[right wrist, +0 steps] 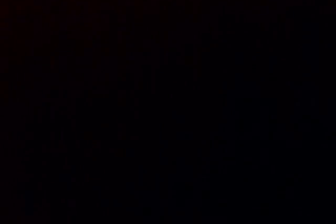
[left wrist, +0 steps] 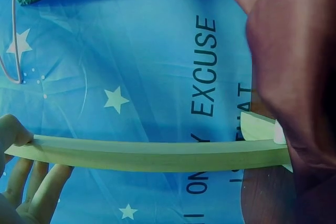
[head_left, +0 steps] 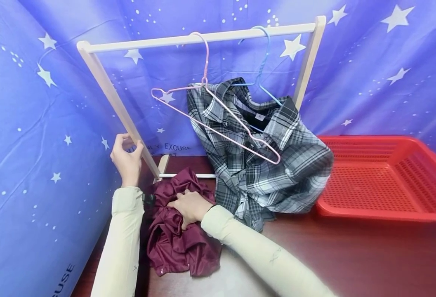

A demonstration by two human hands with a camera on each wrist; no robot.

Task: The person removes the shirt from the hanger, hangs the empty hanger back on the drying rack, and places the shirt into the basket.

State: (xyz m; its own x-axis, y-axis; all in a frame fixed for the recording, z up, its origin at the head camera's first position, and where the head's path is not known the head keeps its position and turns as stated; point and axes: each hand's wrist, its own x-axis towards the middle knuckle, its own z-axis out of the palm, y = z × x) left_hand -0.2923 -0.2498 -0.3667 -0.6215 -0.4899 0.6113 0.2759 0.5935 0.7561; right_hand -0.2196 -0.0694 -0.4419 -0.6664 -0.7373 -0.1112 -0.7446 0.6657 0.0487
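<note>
Maroon cloth under R hand, grip unclear.

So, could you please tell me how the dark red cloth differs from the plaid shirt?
The dark red cloth is one plain colour, while the plaid shirt is checked in black, grey and white. The dark red cloth lies crumpled on the table; the plaid shirt hangs on the blue hanger. The right hand touches the dark red cloth, whereas neither of the hands holds the plaid shirt. Both show folds.
</note>
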